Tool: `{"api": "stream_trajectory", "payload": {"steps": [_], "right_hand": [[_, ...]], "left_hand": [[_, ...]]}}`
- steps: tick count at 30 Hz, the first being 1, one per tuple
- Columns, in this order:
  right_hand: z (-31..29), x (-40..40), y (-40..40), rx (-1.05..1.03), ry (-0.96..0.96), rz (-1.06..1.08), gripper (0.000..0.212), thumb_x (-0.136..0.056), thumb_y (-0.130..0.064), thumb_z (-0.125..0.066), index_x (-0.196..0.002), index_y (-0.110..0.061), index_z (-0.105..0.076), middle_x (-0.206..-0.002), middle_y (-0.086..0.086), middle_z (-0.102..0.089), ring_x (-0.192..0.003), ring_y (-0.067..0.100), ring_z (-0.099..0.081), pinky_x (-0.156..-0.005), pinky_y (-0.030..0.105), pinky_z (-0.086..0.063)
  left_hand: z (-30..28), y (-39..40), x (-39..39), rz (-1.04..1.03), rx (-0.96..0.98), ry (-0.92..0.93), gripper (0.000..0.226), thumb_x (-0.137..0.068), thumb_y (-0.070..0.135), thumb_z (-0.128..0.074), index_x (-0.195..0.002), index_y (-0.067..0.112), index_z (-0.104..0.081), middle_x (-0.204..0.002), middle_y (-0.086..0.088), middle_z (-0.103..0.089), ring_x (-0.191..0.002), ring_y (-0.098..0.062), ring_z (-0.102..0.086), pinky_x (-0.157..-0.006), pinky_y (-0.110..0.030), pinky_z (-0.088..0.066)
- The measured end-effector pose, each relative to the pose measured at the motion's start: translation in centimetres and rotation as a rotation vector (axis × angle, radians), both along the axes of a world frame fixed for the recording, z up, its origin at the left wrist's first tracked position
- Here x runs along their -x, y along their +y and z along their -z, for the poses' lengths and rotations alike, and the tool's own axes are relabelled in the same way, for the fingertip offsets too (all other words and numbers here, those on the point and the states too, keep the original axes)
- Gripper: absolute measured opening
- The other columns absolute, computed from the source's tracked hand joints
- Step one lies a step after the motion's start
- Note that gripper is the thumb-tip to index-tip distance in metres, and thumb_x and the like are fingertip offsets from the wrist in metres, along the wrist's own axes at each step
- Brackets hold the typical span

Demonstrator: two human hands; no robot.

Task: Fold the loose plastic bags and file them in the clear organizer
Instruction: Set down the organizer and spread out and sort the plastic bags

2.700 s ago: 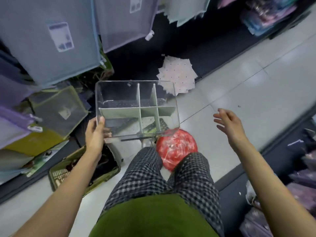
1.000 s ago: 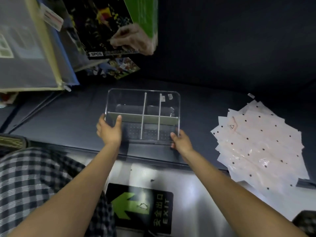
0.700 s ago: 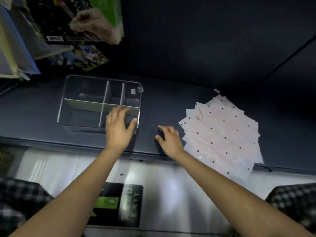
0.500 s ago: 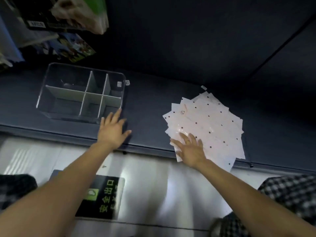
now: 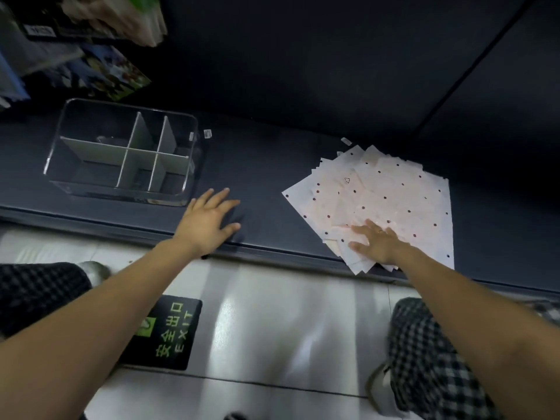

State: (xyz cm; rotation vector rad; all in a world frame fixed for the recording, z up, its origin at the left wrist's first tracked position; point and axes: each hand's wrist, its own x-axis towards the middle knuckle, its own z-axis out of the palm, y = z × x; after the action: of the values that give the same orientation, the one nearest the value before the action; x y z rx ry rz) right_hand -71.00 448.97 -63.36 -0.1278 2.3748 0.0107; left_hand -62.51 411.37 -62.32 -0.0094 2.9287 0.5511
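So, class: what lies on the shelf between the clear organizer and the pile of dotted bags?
Head view: between the clear organizer and the dotted bags, only the left hand lies flat on the dark shelf.

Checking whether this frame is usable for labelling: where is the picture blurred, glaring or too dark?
Head view: hanging packets top left are motion-blurred; floor tiles show streaky glare; the shelf back is dark; plastic bags and clear organizer stay legible.

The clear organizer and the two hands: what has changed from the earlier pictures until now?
The clear organizer, earlier carried, now stands on the dark shelf, released. The left hand has moved off it onto the shelf; the right hand has gone to press flat on the dotted plastic bags. The bags remain unfolded, the organizer empty.
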Motion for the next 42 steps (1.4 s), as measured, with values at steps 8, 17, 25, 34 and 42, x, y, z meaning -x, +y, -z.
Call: {"api": "stream_trajectory", "payload": {"steps": [8, 17, 25, 34, 42], "right_hand": [[2.7, 0.1, -4.5, 0.112, 0.555, -0.140, 0.056, -0.093, -0.060, -0.031, -0.143, -0.037, -0.029, -0.159, 0.000, -0.006, -0.146, 0.027, -0.001, -0.114, 0.055, -0.004], [5.2, 0.5, -0.9, 0.073, 0.419, -0.180, 0.069, -0.078, -0.074, 0.004, -0.143, -0.052, -0.005, -0.157, -0.021, 0.006, -0.146, 0.020, 0.008, -0.115, 0.057, 0.001], [3.6, 3.3, -0.8, 0.170, 0.740, 0.012, 0.050, -0.085, -0.056, -0.055, -0.121, -0.020, -0.055, -0.144, 0.006, -0.039, -0.133, 0.028, -0.030, -0.110, 0.046, -0.021], [4.7, 4.2, -5.3, 0.135, 0.772, 0.051, 0.019, -0.086, -0.003, -0.050, -0.096, -0.015, -0.062, -0.110, 0.001, -0.058, -0.112, 0.022, -0.045, -0.095, 0.030, -0.026], [2.3, -4.1, -12.9, 0.823, 0.167, -0.230, 0.035, -0.093, -0.033, -0.032, -0.115, -0.023, -0.058, -0.122, -0.002, -0.063, -0.117, 0.008, -0.051, -0.114, 0.024, -0.012]], "left_hand": [[4.5, 4.9, 2.7, 0.155, 0.063, -0.113, 0.056, -0.094, 0.053, -0.042, -0.146, 0.039, -0.026, -0.159, 0.011, -0.006, -0.146, -0.017, -0.002, -0.116, -0.048, -0.005], [7.6, 4.5, 1.8, 0.209, 0.119, -0.116, 0.061, -0.090, 0.066, -0.025, -0.144, 0.052, 0.000, -0.157, 0.019, 0.008, -0.145, -0.011, 0.015, -0.113, -0.050, 0.014], [7.7, 5.4, 1.8, 0.172, 0.137, -0.114, 0.071, -0.079, 0.077, -0.007, -0.144, 0.051, 0.002, -0.154, 0.021, 0.015, -0.144, -0.012, 0.019, -0.114, -0.051, 0.015], [6.4, 6.1, 2.3, 0.066, -0.100, -0.144, 0.058, -0.089, 0.064, -0.036, -0.143, 0.044, -0.030, -0.156, 0.018, -0.012, -0.146, -0.010, 0.002, -0.117, -0.043, 0.007], [2.5, 7.1, 4.6, -0.654, -1.138, -0.143, 0.035, -0.094, 0.036, -0.053, -0.124, 0.018, -0.051, -0.127, -0.006, -0.055, -0.103, -0.021, -0.057, -0.083, -0.030, -0.045]]}}
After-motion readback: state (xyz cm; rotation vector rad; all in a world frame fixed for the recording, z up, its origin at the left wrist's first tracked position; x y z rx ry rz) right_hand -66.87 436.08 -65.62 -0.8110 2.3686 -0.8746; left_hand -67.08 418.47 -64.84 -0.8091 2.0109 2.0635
